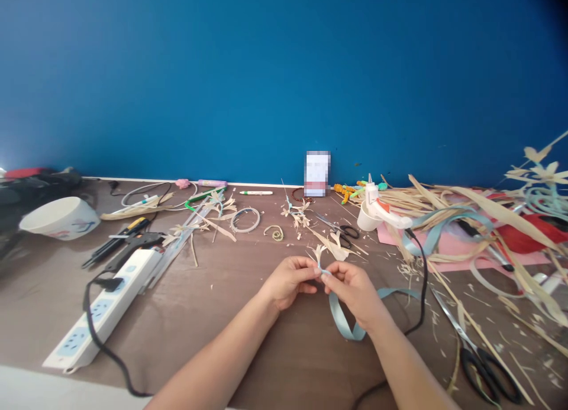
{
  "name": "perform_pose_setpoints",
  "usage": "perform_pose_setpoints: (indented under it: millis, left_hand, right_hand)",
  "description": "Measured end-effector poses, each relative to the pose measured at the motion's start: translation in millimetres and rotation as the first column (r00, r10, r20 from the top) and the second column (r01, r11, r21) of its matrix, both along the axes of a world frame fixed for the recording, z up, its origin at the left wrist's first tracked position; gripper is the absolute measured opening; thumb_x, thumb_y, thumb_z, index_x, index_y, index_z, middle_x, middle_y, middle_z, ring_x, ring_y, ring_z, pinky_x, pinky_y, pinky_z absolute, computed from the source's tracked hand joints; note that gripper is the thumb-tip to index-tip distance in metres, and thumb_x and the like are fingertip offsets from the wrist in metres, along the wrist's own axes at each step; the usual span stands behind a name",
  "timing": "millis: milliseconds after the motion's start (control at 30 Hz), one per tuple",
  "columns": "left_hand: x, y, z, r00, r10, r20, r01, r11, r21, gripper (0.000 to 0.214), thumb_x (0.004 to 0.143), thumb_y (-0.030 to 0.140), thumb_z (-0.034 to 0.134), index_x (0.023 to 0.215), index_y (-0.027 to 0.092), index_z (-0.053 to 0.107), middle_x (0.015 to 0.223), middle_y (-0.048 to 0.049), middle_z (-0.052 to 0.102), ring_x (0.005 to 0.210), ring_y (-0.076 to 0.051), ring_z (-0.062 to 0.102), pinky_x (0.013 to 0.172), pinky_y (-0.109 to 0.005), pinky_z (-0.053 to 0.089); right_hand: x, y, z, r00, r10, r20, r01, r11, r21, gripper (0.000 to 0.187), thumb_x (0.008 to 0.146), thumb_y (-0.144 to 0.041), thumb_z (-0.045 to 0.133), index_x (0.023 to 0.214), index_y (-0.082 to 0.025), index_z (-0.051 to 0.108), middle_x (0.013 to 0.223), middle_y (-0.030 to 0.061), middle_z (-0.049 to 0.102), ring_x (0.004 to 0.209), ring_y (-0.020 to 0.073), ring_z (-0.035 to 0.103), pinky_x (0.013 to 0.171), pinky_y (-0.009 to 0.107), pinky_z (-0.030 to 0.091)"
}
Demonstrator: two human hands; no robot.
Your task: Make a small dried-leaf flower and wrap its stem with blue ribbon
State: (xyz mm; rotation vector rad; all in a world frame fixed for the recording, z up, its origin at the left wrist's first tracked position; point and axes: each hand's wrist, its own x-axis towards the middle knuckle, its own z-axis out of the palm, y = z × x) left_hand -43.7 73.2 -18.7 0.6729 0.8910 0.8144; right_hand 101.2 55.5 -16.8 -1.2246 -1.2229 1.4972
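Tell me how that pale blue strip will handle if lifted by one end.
The pale blue strip probably flops: it curls in a loose loop below the right hand. Likely very light, being thin and narrow.

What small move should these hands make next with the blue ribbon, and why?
Probably wrap the pale blue ribbon strip around the small straw-coloured leaf piece: the left hand and right hand pinch both at their fingertips, and a long ribbon tail lies loose on the brown table.
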Motion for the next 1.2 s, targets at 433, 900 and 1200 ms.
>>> perform_pose_setpoints:
  millis: [433, 900, 1200]
  left_hand:
    - [4.3, -2.2, -2.1, 0.996, 0.038, -0.085, -0.031, 0.996, 0.079, 0.026, 0.053, 0.028, 0.073, 0.062, 0.011, 0.056, 0.052, 0.0000, 0.060, 0.051, -0.009, 0.058, 0.046, -0.016, 0.042]
    - [7.5, -5.7, 2.7, 0.993, -0.020, -0.113, 0.032, 0.993, 0.112, 0.028, 0.060, 0.034, 0.068, 0.068, 0.014, 0.049, 0.056, -0.0014, 0.063, 0.051, -0.012, 0.062, 0.045, -0.017, 0.042]
    - [8.4, -5.7, 0.9, 0.983, 0.027, -0.180, 0.004, 0.986, 0.165, 0.029, 0.059, 0.035, 0.069, 0.067, 0.013, 0.051, 0.056, -0.0018, 0.063, 0.050, -0.012, 0.061, 0.044, -0.017, 0.041]
  right_hand:
    - [0.6, -1.3, -7.0, 0.991, -0.059, 0.121, 0.036, 0.982, 0.186, 0.018, 0.072, -0.034, 0.060, 0.064, -0.018, 0.055, 0.057, 0.0008, 0.060, 0.053, 0.0139, 0.052, 0.049, 0.024, 0.037]
    - [1.6, 0.8, -5.8, 0.992, -0.114, 0.057, 0.107, 0.987, 0.121, 0.015, 0.072, -0.029, 0.059, 0.063, -0.018, 0.054, 0.057, 0.0000, 0.059, 0.055, 0.0137, 0.055, 0.054, 0.025, 0.042]
    - [2.2, 0.6, -5.7, 0.985, -0.116, 0.128, 0.095, 0.983, 0.157, 0.015, 0.072, -0.030, 0.058, 0.064, -0.018, 0.055, 0.059, 0.0014, 0.060, 0.055, 0.0150, 0.054, 0.053, 0.026, 0.042]
